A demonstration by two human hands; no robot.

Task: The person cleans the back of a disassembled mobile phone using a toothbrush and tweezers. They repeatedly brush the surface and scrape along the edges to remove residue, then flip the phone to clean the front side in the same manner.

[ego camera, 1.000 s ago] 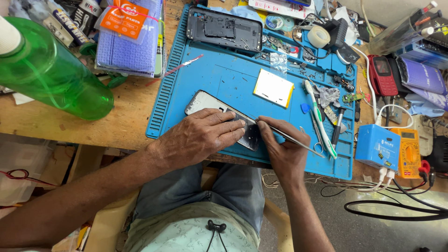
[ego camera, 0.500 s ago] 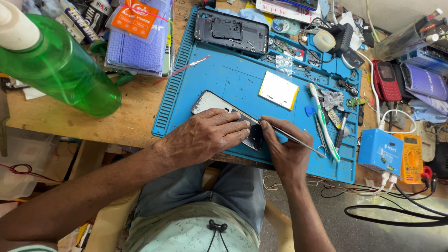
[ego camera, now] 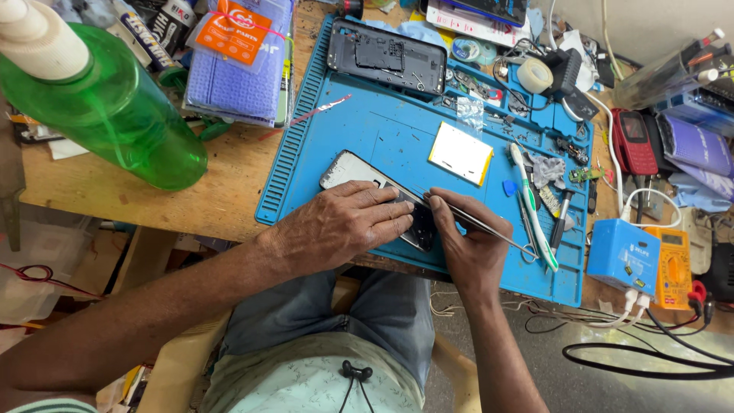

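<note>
Phone (ego camera: 359,170), opened, lies on our blue mat (ego camera: 382,122), long axis running ten to four o'clock. Our left hand (ego camera: 336,226) presses flat on it; our right hand (ego camera: 466,248), at four o'clock, pinches tweezers (ego camera: 478,223) onto its lower end. Tray slots at one o'clock hold small parts.

Mostly hidden under the left hand (ego camera: 336,229): the opened phone (ego camera: 348,168). Beyond both hands, small parts (ego camera: 527,138) too tiny to tell.

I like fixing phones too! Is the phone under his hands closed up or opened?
Opened. The phone lies flat on the blue mat, dark insides showing under the left hand.
</note>
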